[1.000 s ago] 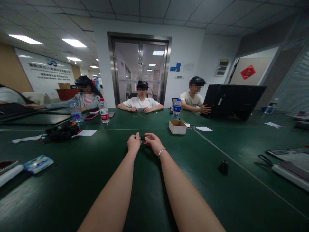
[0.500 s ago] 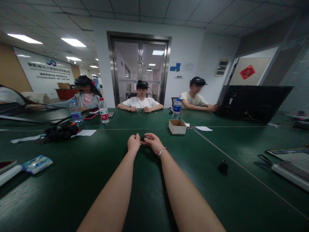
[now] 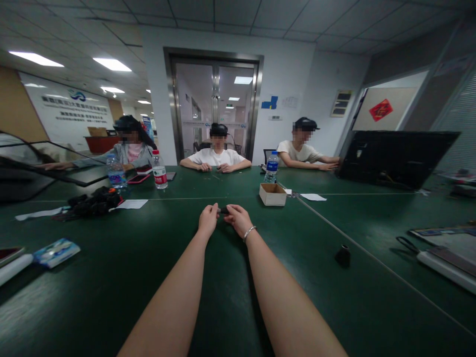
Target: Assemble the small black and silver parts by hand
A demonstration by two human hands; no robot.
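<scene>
Above the green table (image 3: 231, 287), both my hands meet at a small dark cylindrical piece (image 3: 223, 210). My left hand (image 3: 208, 219) pinches its left end between thumb and fingers. From the other side, my right hand (image 3: 240, 220) grips the right end; a silver bracelet (image 3: 250, 233) circles that wrist. The piece lies roughly level between my fingertips, its ends covered by them, and its exact kind is too small to make out. Off to the right, a black cone-shaped part (image 3: 343, 256) stands on the table, apart from my hands.
An open cardboard box (image 3: 272, 198) sits beyond my right hand, near a blue-labelled bottle (image 3: 271, 167). A red-capped bottle (image 3: 160, 173) and black bundled gear (image 3: 94, 202) are left. Several people sit around; one touches a large black screen (image 3: 394, 159). A tissue packet (image 3: 56, 253) lies near left.
My hands have drawn slightly apart, so more of the dark piece shows between them. At right, the large screen has shifted a little right; at far left, the dark-framed object has tilted.
</scene>
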